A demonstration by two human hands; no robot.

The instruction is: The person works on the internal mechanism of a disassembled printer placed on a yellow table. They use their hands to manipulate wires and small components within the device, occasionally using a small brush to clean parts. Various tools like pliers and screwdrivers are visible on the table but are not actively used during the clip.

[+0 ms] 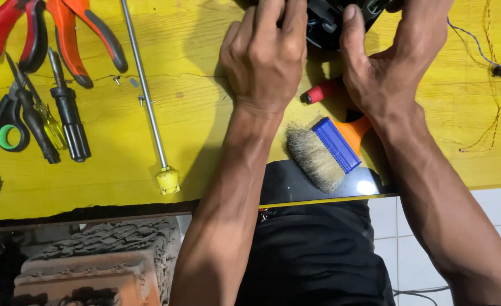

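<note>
Fingers of the left hand and right hand curl tight around a black part at the far edge of the yellow table, apparently steadying it. A brush, screwdrivers and pliers lie near.

A yellow wooden tabletop stands over white floor tiles, with worn bricks below its left edge.

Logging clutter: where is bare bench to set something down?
Free: yellow benchtop between the metal rod and left hand; also right of the right hand, before the thin wires. Crowded: far left, pliers, scissors, screwdrivers.
</note>
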